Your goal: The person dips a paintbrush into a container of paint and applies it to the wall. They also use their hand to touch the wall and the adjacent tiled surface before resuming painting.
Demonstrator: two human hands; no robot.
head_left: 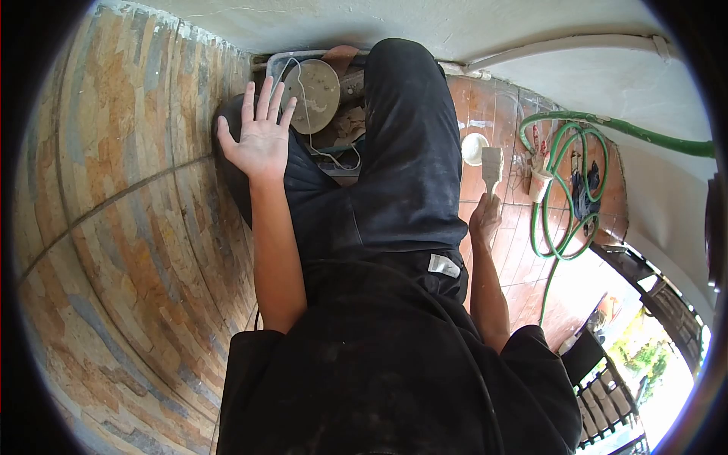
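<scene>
My left hand (260, 135) is open with its fingers spread, held flat beside the stone-tiled wall (129, 227) and above my dark trouser leg (402, 152). My right hand (485, 216) is shut on the handle of a wide paintbrush (491, 165), whose pale bristles point away from me over the reddish tiled floor (516, 258). A round grey lid or bucket top (312, 95) with a thin white cord lies just past my left hand's fingertips.
A coiled green hose (565, 189) lies on the floor at the right, running off along the white wall (622, 83). A small white dish (473, 148) sits near the brush. A railing and greenery (644, 356) show at the lower right.
</scene>
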